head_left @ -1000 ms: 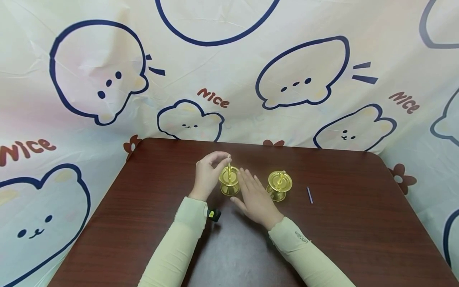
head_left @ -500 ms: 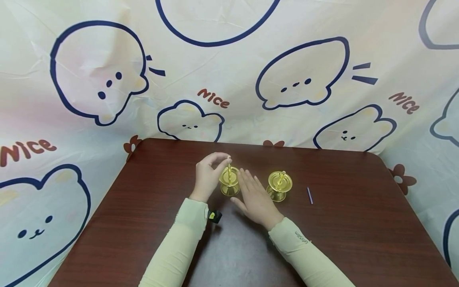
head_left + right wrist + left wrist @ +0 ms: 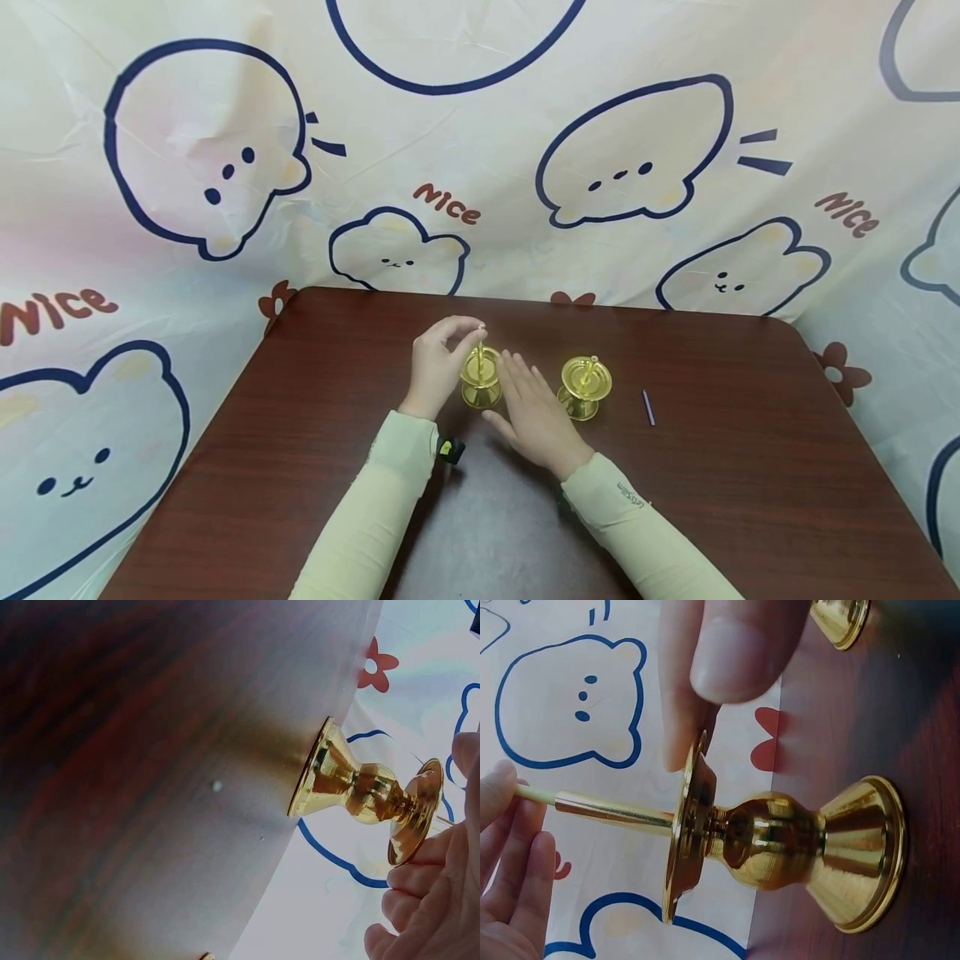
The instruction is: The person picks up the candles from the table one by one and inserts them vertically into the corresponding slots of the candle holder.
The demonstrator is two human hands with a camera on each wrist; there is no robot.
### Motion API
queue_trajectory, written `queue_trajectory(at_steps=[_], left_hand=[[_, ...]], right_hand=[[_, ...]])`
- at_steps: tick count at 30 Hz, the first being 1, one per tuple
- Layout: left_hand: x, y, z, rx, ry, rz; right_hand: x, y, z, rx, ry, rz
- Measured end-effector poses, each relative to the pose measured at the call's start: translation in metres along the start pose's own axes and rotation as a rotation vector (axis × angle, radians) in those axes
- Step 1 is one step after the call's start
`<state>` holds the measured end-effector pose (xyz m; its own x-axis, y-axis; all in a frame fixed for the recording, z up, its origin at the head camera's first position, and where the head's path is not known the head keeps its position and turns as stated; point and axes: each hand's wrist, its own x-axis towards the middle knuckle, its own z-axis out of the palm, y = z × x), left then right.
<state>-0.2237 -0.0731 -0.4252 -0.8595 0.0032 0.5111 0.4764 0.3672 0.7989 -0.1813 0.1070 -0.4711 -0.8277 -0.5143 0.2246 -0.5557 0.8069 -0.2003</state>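
A shiny gold candle holder (image 3: 481,375) stands upright on the table, with a flared base, a round dish and a slim tube rising from the dish. Thumb and fingertips of my left hand (image 3: 435,363) pinch a thin pale-yellow stick (image 3: 534,794), whose lower end sits in the mouth of that tube. My right hand (image 3: 542,414) is held beside the same holder, fingers straight. In the right wrist view its fingertips meet the rim of the dish. To the right is a second gold candle holder (image 3: 586,380), with a short tip showing at its centre.
A thin purple stick (image 3: 648,408) lies on the dark brown table (image 3: 720,492), right of the second holder. Behind the table's far edge hangs a pale cloth (image 3: 510,150) with cartoon outlines. A black device (image 3: 450,450) is on the left wrist.
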Motion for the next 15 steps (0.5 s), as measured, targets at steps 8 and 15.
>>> queue_trajectory(at_steps=[8,15], left_hand=[[0.0005,0.0021,0.003,0.015,0.016,-0.023],[-0.0003,0.001,0.0038,0.017,0.03,-0.023]], right_hand=[[-0.0008,-0.0004,-0.0017,-0.005,-0.015,0.007],[-0.0013,-0.0022,-0.0051,0.019,-0.031,0.017]])
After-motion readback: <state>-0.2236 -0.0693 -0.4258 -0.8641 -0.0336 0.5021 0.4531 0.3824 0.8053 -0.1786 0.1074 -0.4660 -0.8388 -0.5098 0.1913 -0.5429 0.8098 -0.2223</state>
